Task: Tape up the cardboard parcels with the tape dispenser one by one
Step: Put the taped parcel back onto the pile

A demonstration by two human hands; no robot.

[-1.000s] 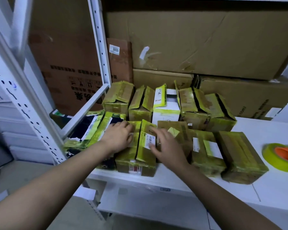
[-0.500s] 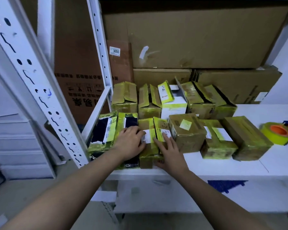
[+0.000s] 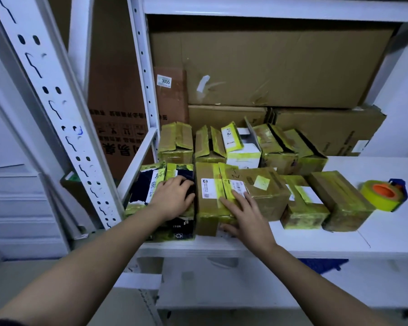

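**Parcel between my hands, tape off to the right**

White shelf carries yellow-taped cardboard parcels. My left hand rests loosely curled on a dark box; my right hand lies flat, fingers straight, on the labelled brown parcel. Nearer my right hand sits the yellow tape dispenser.

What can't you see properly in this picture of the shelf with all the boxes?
All in the head view:
- The tape dispenser: the yellow roll covers most of it; only a blue bit shows.
- The label on the front parcel: print too small to read.
- The dark parcel: the left hand covers its top.
- The right hand: its thumb tip goes behind the front parcel's corner.
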